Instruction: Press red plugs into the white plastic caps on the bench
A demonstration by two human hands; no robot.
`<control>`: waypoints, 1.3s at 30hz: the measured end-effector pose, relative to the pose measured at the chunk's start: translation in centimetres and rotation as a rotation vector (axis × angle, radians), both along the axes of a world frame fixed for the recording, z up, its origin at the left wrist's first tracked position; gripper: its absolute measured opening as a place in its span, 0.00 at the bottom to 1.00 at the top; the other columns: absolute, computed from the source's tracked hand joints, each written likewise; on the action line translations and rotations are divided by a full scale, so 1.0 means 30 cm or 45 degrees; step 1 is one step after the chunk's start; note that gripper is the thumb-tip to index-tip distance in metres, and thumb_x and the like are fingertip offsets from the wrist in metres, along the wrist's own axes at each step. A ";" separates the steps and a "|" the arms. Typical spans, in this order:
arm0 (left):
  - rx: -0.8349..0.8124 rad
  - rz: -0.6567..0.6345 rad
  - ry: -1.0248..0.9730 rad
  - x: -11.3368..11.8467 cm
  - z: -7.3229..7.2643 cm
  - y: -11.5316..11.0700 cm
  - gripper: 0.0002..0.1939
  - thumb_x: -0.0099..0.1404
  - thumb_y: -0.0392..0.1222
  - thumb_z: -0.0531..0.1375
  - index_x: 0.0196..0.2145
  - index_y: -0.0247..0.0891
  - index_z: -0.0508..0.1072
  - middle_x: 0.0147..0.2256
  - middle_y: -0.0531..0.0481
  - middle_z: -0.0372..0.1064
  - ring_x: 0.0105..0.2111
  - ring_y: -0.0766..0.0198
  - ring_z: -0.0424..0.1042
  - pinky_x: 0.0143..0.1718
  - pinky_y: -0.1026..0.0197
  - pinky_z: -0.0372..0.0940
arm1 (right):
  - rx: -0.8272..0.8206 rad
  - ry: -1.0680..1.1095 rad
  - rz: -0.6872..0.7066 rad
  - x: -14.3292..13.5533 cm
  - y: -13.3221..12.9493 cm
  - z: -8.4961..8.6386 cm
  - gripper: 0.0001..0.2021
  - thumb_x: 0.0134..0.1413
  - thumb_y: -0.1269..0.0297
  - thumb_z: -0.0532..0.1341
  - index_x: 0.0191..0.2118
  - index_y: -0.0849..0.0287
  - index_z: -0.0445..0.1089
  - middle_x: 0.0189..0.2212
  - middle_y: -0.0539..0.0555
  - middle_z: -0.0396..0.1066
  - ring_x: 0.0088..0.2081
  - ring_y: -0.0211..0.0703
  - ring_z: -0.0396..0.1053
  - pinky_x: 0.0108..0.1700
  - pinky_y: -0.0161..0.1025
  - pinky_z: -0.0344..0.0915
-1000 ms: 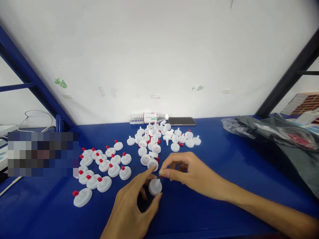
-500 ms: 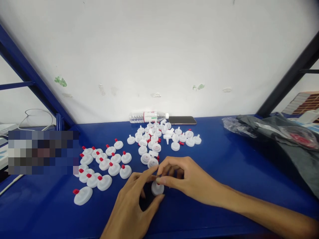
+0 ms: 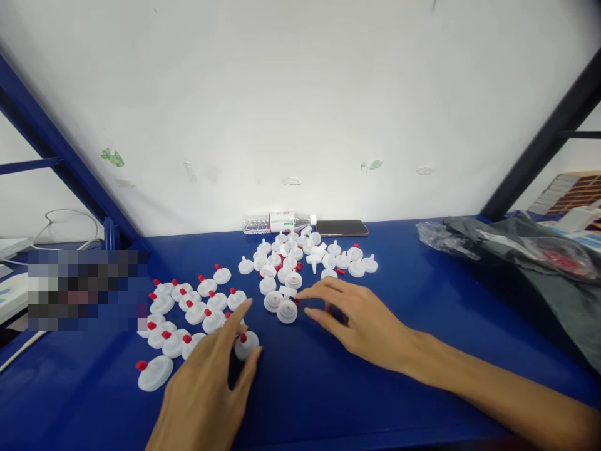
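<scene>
My left hand [image 3: 211, 369] has its thumb and fingers around a white plastic disc piece with a red cap [image 3: 247, 346] on its stem. The thumb is at the disc's right edge; part of the grip is hidden behind the fingers. Beside that hand lie several white disc pieces with red caps [image 3: 154, 374]. My right hand [image 3: 350, 310] is open, thumb and index apart, with the index fingertip close to a small red cap [image 3: 296, 302] at the front of a pile. This pile holds uncapped white disc pieces [image 3: 287, 312] and loose red caps.
A clear water bottle [image 3: 282, 222] and a dark phone [image 3: 342, 228] lie against the wall behind the pile. Grey cloth and plastic bags [image 3: 511, 244] cover the table's right side. Blue frame posts [image 3: 70, 153] rise at both sides. A blurred-out patch [image 3: 84, 288] covers the far left.
My left hand has moved left with the capped disc piece, toward the other capped ones. My right hand has let go of its red cap and opened near the pile.
</scene>
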State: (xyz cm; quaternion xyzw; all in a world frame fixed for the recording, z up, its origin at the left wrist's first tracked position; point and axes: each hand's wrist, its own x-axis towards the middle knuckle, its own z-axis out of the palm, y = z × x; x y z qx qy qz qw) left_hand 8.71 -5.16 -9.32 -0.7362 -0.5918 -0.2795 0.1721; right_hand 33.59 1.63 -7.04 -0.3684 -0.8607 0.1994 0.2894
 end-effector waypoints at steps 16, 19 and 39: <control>-0.074 -0.484 0.438 0.052 -0.051 -0.046 0.17 0.75 0.41 0.52 0.56 0.42 0.74 0.53 0.43 0.75 0.50 0.53 0.77 0.48 0.54 0.76 | -0.080 0.058 0.214 -0.008 -0.022 0.011 0.12 0.68 0.72 0.56 0.48 0.54 0.74 0.42 0.49 0.76 0.35 0.36 0.72 0.39 0.34 0.67; -0.106 -0.545 0.410 0.055 -0.047 -0.047 0.19 0.75 0.34 0.47 0.51 0.42 0.76 0.53 0.44 0.75 0.50 0.54 0.78 0.46 0.57 0.76 | -0.023 0.028 0.055 -0.009 -0.006 -0.006 0.13 0.71 0.67 0.54 0.54 0.51 0.73 0.44 0.51 0.76 0.38 0.39 0.73 0.41 0.37 0.68; -0.139 -0.588 0.045 0.081 -0.041 -0.045 0.18 0.74 0.29 0.50 0.57 0.41 0.68 0.45 0.46 0.73 0.39 0.68 0.79 0.43 0.68 0.74 | -0.215 0.172 0.056 -0.001 0.006 0.015 0.08 0.70 0.61 0.61 0.46 0.52 0.78 0.40 0.48 0.78 0.33 0.36 0.74 0.41 0.35 0.68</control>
